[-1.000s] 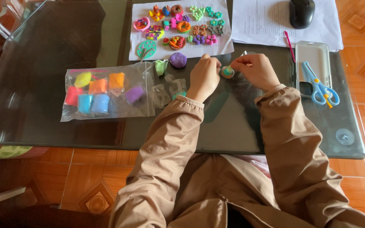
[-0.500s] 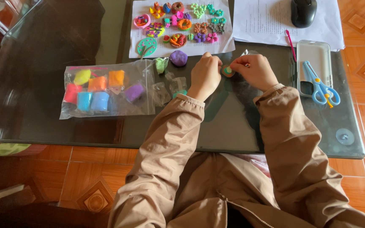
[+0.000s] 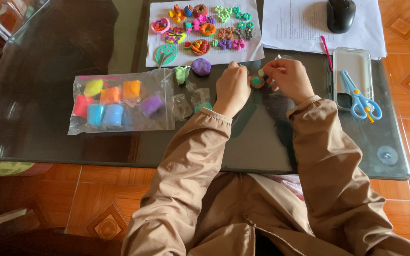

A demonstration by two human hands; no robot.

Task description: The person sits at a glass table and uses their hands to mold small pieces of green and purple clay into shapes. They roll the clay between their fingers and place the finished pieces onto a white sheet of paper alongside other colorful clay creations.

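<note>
From the head camera, your left hand (image 3: 232,89) and right hand (image 3: 289,79) have stayed close together over the glass table (image 3: 48,71) through the last second, barely shifting. Between them sits a small round clay piece (image 3: 256,81), teal inside an orange rim. Your left fingertips pinch its edge; your right fingers are together on a tiny pale bit (image 3: 261,72) just above it. So the shaping goes on in place. The bag of clay lumps (image 3: 119,102) lies untouched to the left.
</note>
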